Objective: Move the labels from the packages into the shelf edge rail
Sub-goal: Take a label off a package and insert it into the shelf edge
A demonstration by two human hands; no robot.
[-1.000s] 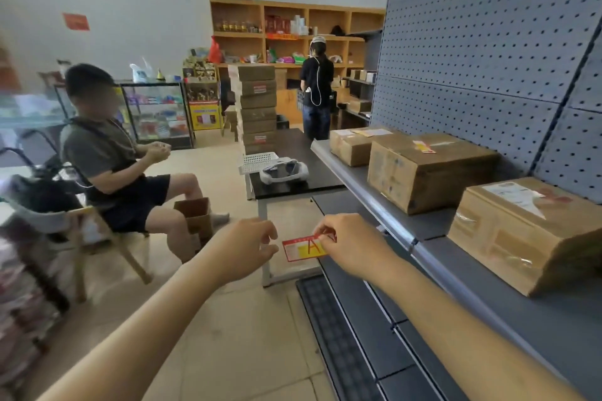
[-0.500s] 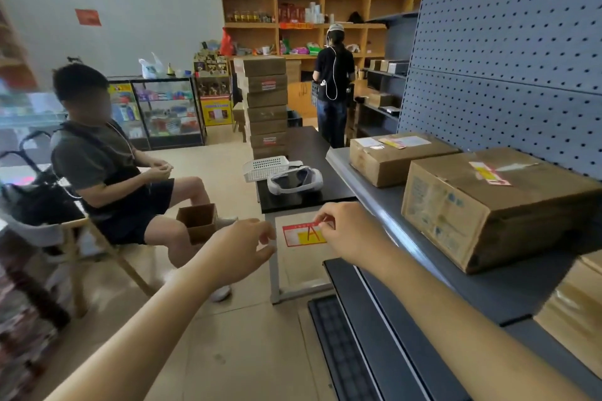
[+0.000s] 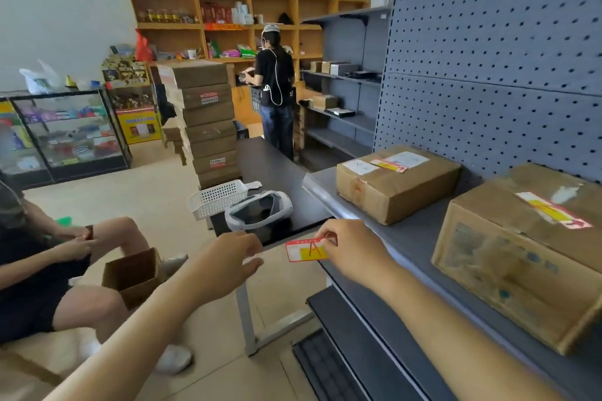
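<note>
Item 1, label (image 3: 307, 250): red-bordered card with a yellow panel and a red mark, held in the air just off the front edge of the grey shelf (image 3: 423, 238). I see my right hand (image 3: 350, 251) pinching its right end between thumb and forefinger.

Item 2, left hand (image 3: 228, 262): out in front of the shelf, close to the label's left end but not touching it; thumb and fingers curled toward each other with a small gap, holding nothing.

Item 3, shelf edge rail (image 3: 329, 205): the pale front lip of the shelf, running just behind the label.

Item 4, far package (image 3: 395, 184): brown carton on the shelf, a red-and-yellow label lying on its top.

Item 5, near package (image 3: 521, 251): larger carton on the same shelf, nearer me, also with a label on top.

Item 6, white basket (image 3: 218, 197): on the black table at the shelf's far end.
</note>
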